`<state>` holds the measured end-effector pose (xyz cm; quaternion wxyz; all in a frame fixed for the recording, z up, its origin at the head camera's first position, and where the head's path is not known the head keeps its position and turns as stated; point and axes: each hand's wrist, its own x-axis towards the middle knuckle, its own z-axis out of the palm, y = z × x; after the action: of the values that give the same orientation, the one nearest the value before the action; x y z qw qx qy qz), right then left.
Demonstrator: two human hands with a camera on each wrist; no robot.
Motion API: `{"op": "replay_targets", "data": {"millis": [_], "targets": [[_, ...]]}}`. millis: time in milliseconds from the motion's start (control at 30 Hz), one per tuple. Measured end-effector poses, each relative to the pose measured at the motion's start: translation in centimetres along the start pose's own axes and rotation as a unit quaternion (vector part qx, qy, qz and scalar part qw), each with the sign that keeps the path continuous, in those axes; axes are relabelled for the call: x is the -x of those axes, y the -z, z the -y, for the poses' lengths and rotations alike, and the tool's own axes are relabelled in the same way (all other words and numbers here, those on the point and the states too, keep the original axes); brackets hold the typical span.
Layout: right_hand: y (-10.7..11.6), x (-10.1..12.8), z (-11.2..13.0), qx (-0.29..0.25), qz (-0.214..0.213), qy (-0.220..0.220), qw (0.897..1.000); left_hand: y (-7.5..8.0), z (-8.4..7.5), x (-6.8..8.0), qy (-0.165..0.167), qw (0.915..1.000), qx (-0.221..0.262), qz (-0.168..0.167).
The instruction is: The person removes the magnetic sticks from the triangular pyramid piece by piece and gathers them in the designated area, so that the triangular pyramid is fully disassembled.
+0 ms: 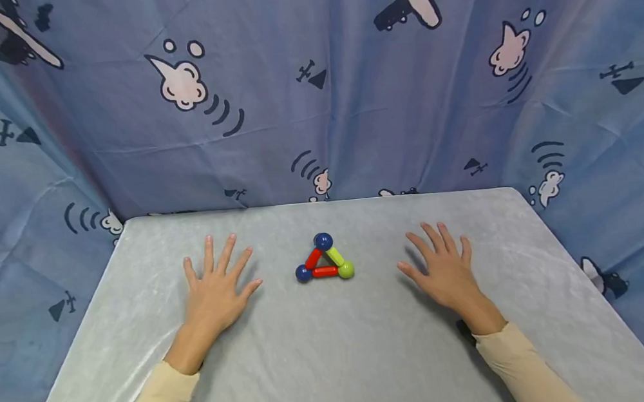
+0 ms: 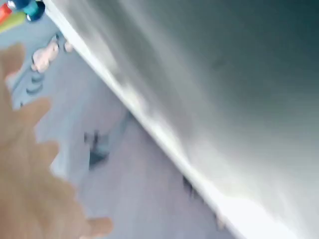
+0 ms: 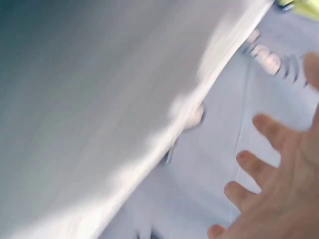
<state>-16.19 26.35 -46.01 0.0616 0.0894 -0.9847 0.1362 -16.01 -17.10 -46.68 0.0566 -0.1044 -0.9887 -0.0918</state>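
A small triangle of toy rods and balls (image 1: 325, 270) lies on the table between my hands. Two rods are red and one is yellow-green; the corner balls are two dark blue and one lime green. Part of it, with a teal piece, shows blurred at the top left of the left wrist view. To its left, my left hand (image 1: 213, 297) is spread with straight fingers, holding nothing. My right hand (image 1: 446, 272) is likewise spread on the other side, apart from the triangle, its shadow falling beside it. Whether either palm touches the table is unclear from above.
A pale grey cloth covers the table (image 1: 337, 355), whose far edge meets a blue curtain (image 1: 265, 90) printed with planes and clouds. The curtain also hangs along the left and right sides. A dark band (image 1: 465, 331) shows at my right wrist.
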Motion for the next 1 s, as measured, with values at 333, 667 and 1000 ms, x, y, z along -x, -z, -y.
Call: {"op": "replay_targets", "data": {"millis": [333, 667, 1000], "targets": [[-0.7, -2.8, 8.0, -0.090, 0.026, 0.077, 0.993, 1.0, -7.1, -4.5, -0.101, 0.9810, 0.166, 0.009], [-2.0, -5.0, 11.5, -0.160, 0.021, 0.094, 0.982, 0.4, -10.2, -6.9, -0.155, 0.9526, 0.260, 0.026], [-2.4, -4.5, 12.2, -0.185, 0.015, 0.072, 0.980, 0.0, -10.7, -5.6, -0.130, 0.9440, 0.303, 0.019]]}}
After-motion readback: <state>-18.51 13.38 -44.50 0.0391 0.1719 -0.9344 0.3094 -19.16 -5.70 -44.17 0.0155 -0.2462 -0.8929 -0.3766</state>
